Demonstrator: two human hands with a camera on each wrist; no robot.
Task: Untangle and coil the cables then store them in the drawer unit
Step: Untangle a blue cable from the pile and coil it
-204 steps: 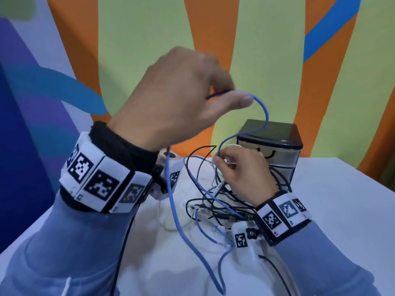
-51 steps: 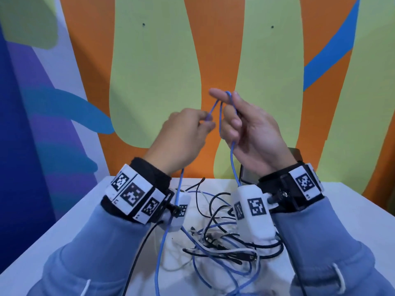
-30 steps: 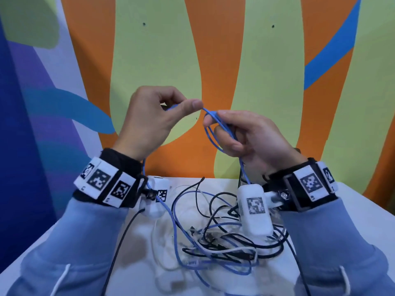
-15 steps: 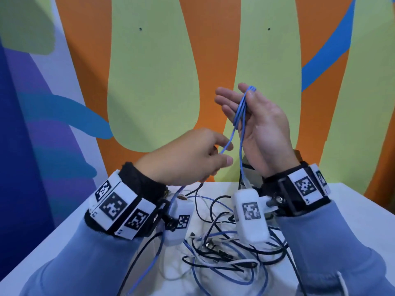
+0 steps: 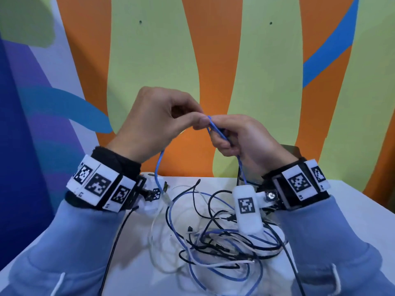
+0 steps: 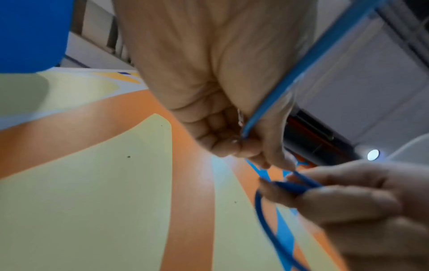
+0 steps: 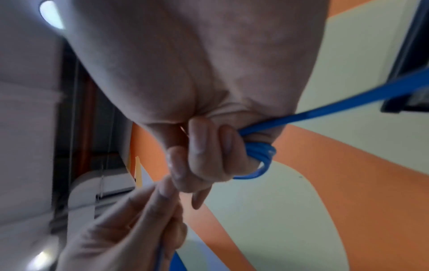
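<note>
Blue cable [image 5: 218, 130] is held up in the air by both hands, above the white surface [image 5: 352, 214]. The left hand [image 5: 156, 124] pinches it between thumb and fingers. The right hand [image 5: 241, 137] has its fingers curled round a few loops of the same cable; the right wrist view shows the loops [image 7: 260, 157] bunched in that grip. The two hands touch at the fingertips. One end of the cable hangs down from each hand to the pile [image 5: 218, 238] below. The pile is a tangle of black, white and blue cables lying on the surface between the arms. The drawer unit [image 5: 288, 150] stands behind the right hand, mostly hidden.
</note>
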